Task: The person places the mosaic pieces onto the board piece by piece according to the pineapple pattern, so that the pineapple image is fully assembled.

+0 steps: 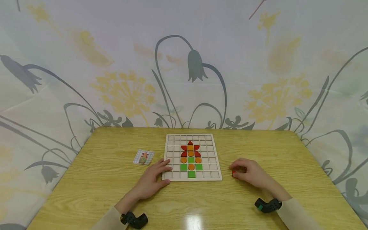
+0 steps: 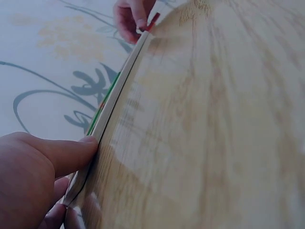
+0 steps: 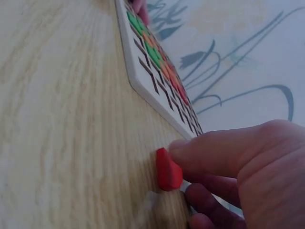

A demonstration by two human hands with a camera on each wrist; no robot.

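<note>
A square white grid board (image 1: 169, 147) lies on the table, with flat red, orange and green pieces forming a figure down its middle columns. At its top sits a red triangle (image 1: 190, 142); at the bottom, a green square (image 1: 191, 174). My left hand (image 1: 152, 178) rests at the board's near left corner, fingers over the left edge and thumb at the near edge. To the right of the board, my right hand (image 1: 250, 172) pinches a small red piece (image 3: 168, 171) between thumb and fingers, close over the tabletop. The fingers partly hide this piece in the head view.
A small picture card (image 1: 143, 157) showing a similar coloured figure on a grid lies left of the board. The wooden table (image 1: 230, 204) reaches back to a flower-patterned cloth (image 1: 120, 57). Dark bands (image 1: 268, 205) sit on both wrists.
</note>
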